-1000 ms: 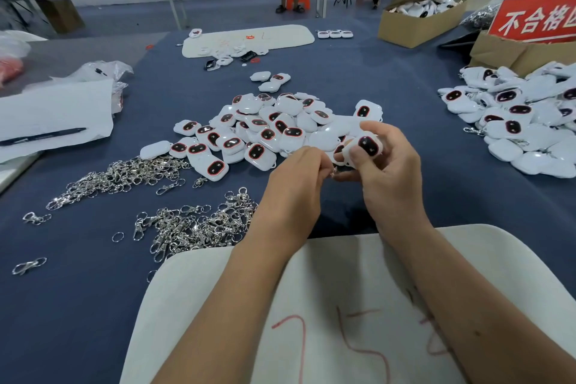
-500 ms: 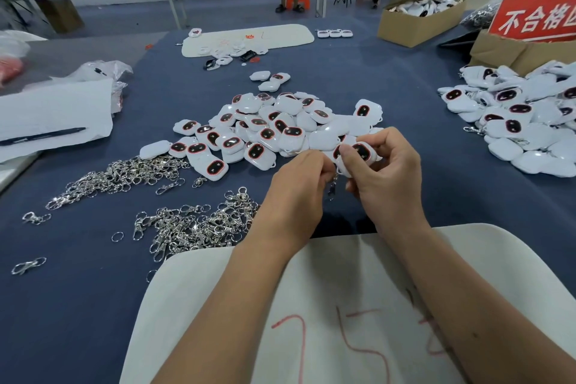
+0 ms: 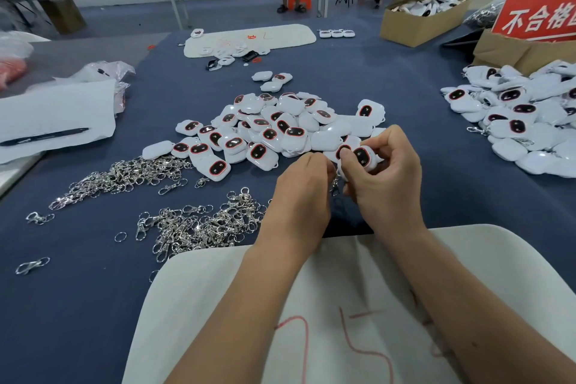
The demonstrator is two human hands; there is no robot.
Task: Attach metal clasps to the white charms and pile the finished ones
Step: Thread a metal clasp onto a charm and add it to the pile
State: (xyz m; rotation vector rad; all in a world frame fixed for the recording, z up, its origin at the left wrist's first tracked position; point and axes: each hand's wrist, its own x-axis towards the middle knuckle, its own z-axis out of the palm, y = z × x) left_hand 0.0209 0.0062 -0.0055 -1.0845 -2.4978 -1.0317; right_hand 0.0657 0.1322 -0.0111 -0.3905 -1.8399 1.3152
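My right hand [image 3: 386, 178] grips a white charm [image 3: 363, 157] with a dark red-rimmed oval face, thumb on its front. My left hand [image 3: 300, 196] meets it from the left, fingers curled and pinching a small metal clasp [image 3: 335, 187] that hangs between the two hands, mostly hidden. Behind my hands lies a heap of loose white charms [image 3: 274, 131]. Silver clasps lie in two heaps, one at the left [image 3: 124, 178] and one nearer me [image 3: 199, 224]. A pile of charms with clasps [image 3: 523, 118] sits at the right.
A white board [image 3: 311, 305] with red marks lies under my forearms on the blue table [image 3: 62, 305]. White paper with a black pen [image 3: 43, 135] is at the left. Cardboard boxes [image 3: 420, 19] and a red sign [image 3: 539, 17] stand at the back right.
Both hands have lowered a little toward me with the charm, and the clasp now hangs between them. The heaps on the table have not moved.
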